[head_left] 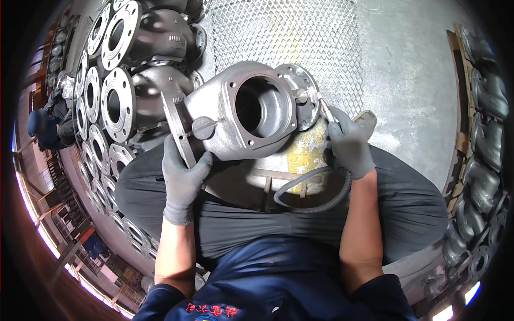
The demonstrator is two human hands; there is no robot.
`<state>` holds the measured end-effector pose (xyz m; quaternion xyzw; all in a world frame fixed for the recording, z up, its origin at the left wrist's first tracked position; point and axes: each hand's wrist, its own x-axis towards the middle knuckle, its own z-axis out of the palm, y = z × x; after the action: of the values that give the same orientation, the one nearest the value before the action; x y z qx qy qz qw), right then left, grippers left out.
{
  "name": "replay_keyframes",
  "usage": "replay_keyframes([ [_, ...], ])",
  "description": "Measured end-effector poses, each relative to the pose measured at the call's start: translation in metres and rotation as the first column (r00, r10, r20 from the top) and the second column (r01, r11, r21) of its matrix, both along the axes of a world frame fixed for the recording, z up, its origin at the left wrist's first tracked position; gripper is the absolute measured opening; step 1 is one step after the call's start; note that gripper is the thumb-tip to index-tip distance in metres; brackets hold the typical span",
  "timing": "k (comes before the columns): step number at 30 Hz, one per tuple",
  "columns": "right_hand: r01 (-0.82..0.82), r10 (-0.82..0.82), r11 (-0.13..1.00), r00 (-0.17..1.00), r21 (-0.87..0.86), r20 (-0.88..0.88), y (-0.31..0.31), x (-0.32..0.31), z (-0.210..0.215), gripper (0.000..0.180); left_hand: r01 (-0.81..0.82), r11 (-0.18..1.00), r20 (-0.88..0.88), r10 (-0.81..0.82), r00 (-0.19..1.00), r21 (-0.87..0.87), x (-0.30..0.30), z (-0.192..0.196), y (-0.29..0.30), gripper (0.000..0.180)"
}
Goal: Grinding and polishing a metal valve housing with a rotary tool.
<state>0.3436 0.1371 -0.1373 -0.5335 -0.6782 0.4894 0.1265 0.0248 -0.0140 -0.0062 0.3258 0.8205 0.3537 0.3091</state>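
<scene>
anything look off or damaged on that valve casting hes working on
Nothing stands out. The grey valve body lies tilted across the person's lap, left hand steadying its flange, right hand holding a hose-fed tool against the far flange. No cracks or chips show from here.

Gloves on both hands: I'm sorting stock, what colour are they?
Grey knit, on left hand and right hand; head view.

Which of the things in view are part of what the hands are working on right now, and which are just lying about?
In hand:
- valve body, gripped at its flange by the left hand
- slim tool held to the flange by the right hand
- hose looping from the right hand

Lying about:
- stacked valve bodies on the left
- castings on the right
- mesh
</scene>
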Motion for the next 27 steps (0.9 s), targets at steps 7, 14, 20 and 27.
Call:
replay_keyframes([
  [7, 0.114, -0.115, 0.991, 0.993, -0.062, -0.007, 0.003, -0.004, 0.000, 0.046, -0.138, 0.987, 0.053, 0.142, 0.988, -0.083, -0.016, 0.011, 0.035, 0.040],
  [14, -0.012, 0.009, 0.997, 0.999, 0.082, 0.036, 0.005, -0.001, -0.014, 0.044, -0.218, 0.976, 0.097, 0.219, 0.971, -0.030, -0.016, 0.009, 0.055, 0.036],
  [20, 0.038, -0.036, 0.985, 0.999, -0.166, 0.016, 0.009, -0.012, 0.008, 0.046, -0.334, 0.942, 0.307, 0.313, 0.899, 0.018, -0.010, 0.019, 0.071, 0.034],
  [27, -0.031, 0.052, 0.977, 0.995, -0.213, 0.090, 0.012, -0.029, 0.018, 0.046, -0.402, 0.915, 0.361, 0.362, 0.860, 0.041, -0.009, 0.021, 0.088, 0.044],
])
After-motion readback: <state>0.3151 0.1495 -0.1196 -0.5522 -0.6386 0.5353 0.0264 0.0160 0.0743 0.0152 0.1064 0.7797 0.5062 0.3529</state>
